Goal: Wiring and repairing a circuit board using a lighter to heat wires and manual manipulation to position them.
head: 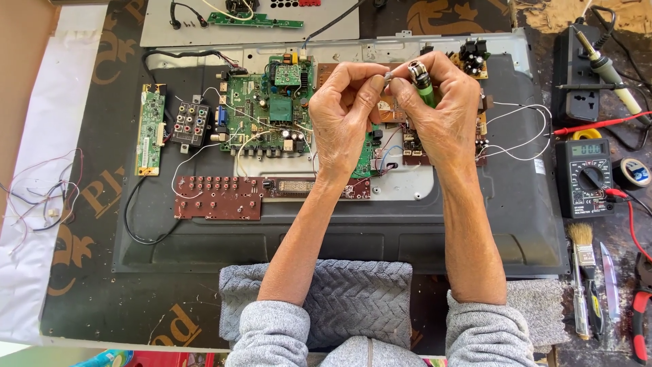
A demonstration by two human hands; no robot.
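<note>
Grey knitted sleeves [272,333] sit closest to the lens, resting on a folded grey cloth [353,299] at the near edge of the bench. Beyond them the forearms rise over the dark back panel [475,231] of an opened flat screen, past a reddish-brown button board [217,198] and a green main circuit board [268,112].

Higher up, both hands meet above the boards. In the right hand [441,112], fingers are curled firmly around a small green-handled tool [422,85] with a metal tip, its handle mostly buried in the fist. With the left hand [343,112], thumb and forefinger pinch something small and grey at the tool's tip (too tiny to make out what it is).

That tool looks light and rigid, with a smooth handle that could twist in the fingers, so a grip low on the green shaft seems soundest. Whatever is pinched at the tip is probably delicate and easy to drop.

Off to the right lie a brush [581,238], a multimeter [585,177] and, farthest back, a soldering iron [608,71].
</note>
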